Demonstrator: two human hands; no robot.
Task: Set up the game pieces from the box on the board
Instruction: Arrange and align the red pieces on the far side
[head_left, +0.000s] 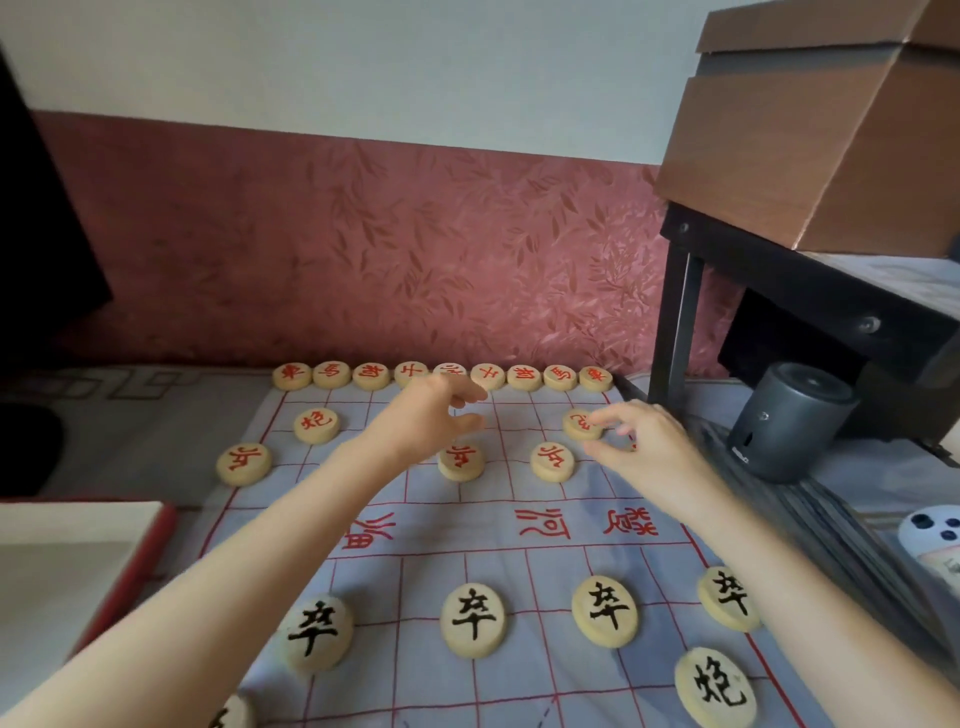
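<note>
A cloth game board (519, 561) with red grid lines lies on the table. Red-lettered round pieces fill the far row (332, 375); one red cannon (316, 425) and three red soldiers (243, 464) stand in front of it. Black-lettered pieces (474, 618) stand on the near half. My right hand (644, 447) pinches a red cannon piece (579, 423) at its right edge, and the piece rests on the board's far right. My left hand (434, 415) hovers over the far middle with loosely curled fingers, holding nothing, partly hiding a red soldier (461, 462).
The white box with a red rim (150, 551) sits at the near left, beside the board. A dark cylindrical device (789, 421) and a black shelf frame (675, 312) stand right of the board. A phone (930, 530) lies at the right edge.
</note>
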